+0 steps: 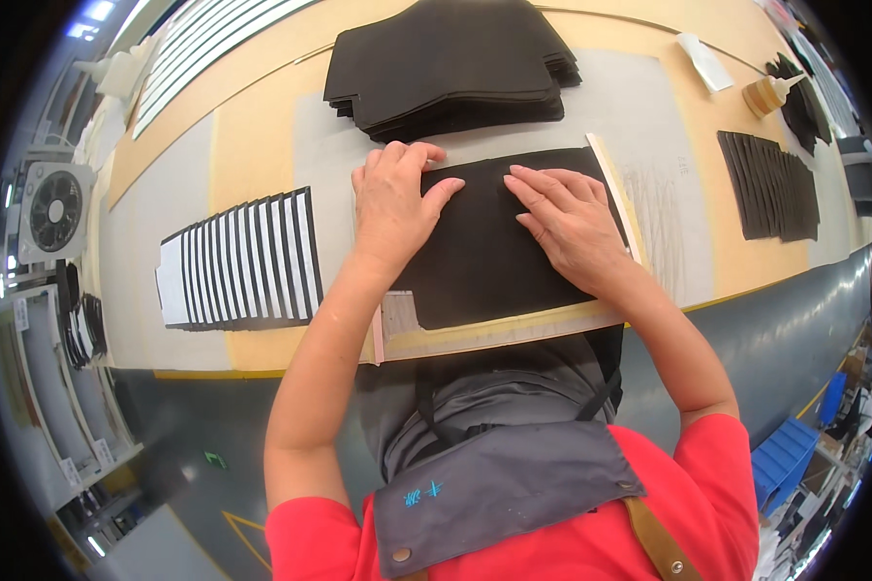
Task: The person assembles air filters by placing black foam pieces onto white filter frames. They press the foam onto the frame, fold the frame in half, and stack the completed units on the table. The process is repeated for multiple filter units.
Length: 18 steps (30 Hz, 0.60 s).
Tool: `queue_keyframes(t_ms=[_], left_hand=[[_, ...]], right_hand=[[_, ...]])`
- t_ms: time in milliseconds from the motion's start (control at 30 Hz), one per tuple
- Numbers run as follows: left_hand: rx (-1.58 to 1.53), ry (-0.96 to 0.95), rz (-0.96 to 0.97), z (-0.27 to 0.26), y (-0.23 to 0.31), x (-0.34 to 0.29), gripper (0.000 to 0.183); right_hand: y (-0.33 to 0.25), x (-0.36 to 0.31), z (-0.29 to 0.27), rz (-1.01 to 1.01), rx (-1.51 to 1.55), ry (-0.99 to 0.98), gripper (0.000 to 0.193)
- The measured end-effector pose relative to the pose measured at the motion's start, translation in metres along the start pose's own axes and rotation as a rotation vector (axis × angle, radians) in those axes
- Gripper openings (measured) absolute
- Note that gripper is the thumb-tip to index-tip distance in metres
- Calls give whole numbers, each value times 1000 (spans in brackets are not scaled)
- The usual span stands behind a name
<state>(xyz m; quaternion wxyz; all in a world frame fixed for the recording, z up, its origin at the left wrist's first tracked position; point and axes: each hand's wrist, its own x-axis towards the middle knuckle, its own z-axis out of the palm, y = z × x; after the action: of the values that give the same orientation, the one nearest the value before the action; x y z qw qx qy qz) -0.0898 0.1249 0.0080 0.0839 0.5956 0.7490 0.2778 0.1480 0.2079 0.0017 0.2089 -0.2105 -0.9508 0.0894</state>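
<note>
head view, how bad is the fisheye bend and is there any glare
In the head view, the front edge of the tan worktable bows clearly, the glossy grey-green floor shows bright streaks at right, and the flat matte black sheet shows little surface detail.

Blue handwritten characters [423, 494] mark the grey apron [518, 492]; faint marks [683, 167] stand on the grey table sheet [686, 266].

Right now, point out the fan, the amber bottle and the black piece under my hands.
Fan [56, 209]: head view, on its central hub.
Amber bottle [763, 98]: head view, on its body.
Black piece [489, 247]: head view, on its uncovered middle.
</note>
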Motion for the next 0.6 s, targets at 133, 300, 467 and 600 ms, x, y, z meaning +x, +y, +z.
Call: queue_keyframes(t_ms=[133, 300, 467, 600], left_hand=[[-21, -93, -40, -7, -3, 14, 31], [-88, -180, -117, -12, -3, 21, 25], [-109, -233, -168, -15, -2, 24, 24], [-105, -246, -164, -16, -4, 25, 26]], right_hand=[[-2, 0, 3, 9, -35, 9, 43], [-4, -1, 4, 23, -8, 24, 43], [-2, -3, 6, 18, -23, 36, 44], [-3, -2, 6, 24, -14, 41, 43]])
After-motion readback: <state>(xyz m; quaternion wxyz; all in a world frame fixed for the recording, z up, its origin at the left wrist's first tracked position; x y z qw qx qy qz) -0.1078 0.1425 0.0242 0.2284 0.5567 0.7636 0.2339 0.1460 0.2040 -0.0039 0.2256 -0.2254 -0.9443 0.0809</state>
